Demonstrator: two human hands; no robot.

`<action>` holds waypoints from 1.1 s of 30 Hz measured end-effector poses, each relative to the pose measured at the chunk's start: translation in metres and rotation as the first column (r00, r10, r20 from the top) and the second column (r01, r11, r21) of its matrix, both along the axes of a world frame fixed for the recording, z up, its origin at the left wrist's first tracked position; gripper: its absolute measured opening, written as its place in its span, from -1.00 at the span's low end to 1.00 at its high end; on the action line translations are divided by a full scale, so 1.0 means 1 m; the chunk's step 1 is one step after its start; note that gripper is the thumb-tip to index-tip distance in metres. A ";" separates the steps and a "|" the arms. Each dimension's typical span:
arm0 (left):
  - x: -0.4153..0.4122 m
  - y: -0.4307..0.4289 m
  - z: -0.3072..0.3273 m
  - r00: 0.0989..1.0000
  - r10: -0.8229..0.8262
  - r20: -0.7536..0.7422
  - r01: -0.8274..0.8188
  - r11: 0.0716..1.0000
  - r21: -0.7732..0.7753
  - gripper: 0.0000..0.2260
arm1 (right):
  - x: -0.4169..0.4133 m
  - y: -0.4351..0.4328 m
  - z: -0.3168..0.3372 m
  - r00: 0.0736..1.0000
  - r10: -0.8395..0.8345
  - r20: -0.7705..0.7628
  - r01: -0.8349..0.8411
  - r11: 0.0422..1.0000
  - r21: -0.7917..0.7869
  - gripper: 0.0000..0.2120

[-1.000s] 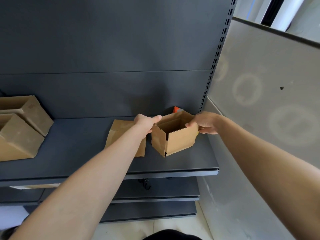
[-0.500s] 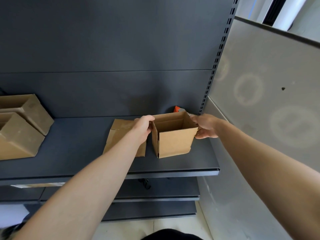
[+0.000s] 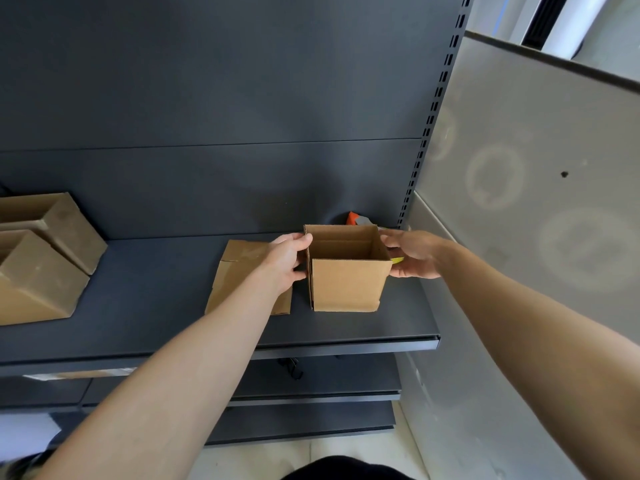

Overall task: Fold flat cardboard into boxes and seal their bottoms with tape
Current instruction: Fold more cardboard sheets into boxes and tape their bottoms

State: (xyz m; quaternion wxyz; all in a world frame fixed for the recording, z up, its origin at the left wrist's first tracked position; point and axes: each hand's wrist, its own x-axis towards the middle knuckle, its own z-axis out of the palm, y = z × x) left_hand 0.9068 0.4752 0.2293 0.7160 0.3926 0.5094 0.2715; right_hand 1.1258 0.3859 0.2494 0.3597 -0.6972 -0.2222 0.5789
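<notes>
Now squared from its earlier skew, the box stands just right of the flat cardboard, left hand gripping its rim, right hand spread against its wall; bottom taping presumably next.

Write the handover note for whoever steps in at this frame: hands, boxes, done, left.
Left hand grips the open box by its left wall; right hand rests against its right wall.
The box stands upright on the shelf, flat cardboard beside it on its left.
Done: box squared up.
Left: its bottom is hidden, so check the tape; then fold the flat cardboard.
</notes>
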 end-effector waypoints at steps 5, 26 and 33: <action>0.001 -0.002 0.001 0.996 -0.075 -0.047 0.076 0.997 0.026 -0.53 | -0.003 0.001 -0.002 1.000 0.000 -0.022 0.001 0.998 0.055 -0.60; 0.002 -0.007 0.001 0.994 -0.013 -0.108 0.013 1.000 0.000 -0.57 | -0.001 -0.010 -0.013 0.947 -0.109 -0.303 0.140 0.987 0.081 -0.70; 0.001 -0.005 0.006 0.987 -0.077 -0.142 0.080 0.997 0.019 -0.59 | 0.002 -0.007 -0.018 0.951 -0.065 -0.301 0.100 0.990 0.102 -0.71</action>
